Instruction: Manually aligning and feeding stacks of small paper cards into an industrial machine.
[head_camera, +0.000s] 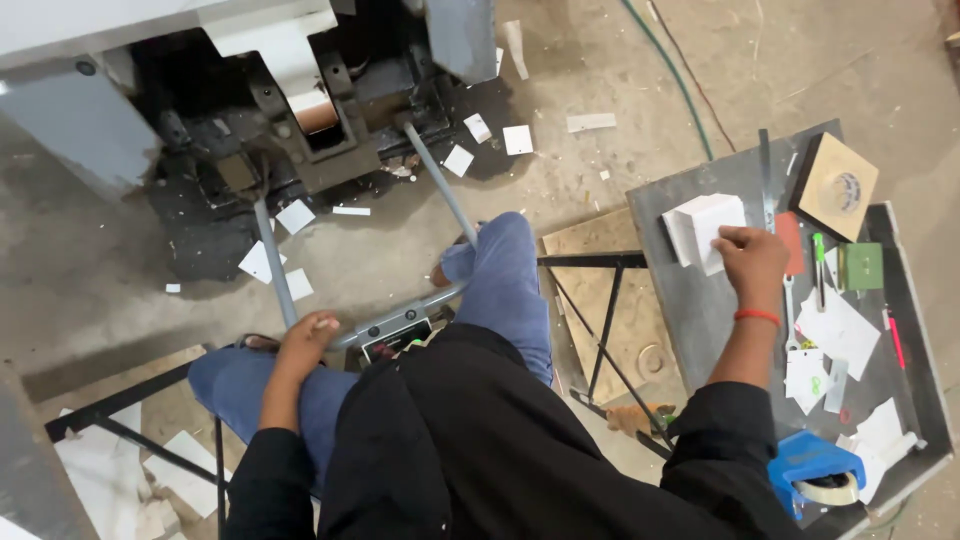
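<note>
Left hand (305, 340) resting on knee, right hand (750, 262) gripping upright white card stack (705, 228)

Stack of white cards (705, 230): matt paper, smooth. Surface (690, 310): dull grey sheet metal, scuffed. Tape dispenser (812, 470): glossy blue plastic. Floor (600, 80): rough bare concrete, littered with paper offcuts. Pedal bar (400, 318): smooth grey-painted metal tube. Trousers (505, 290): blue woven cloth, matt. Square board piece (835, 185): tan cardboard, matt.
</note>
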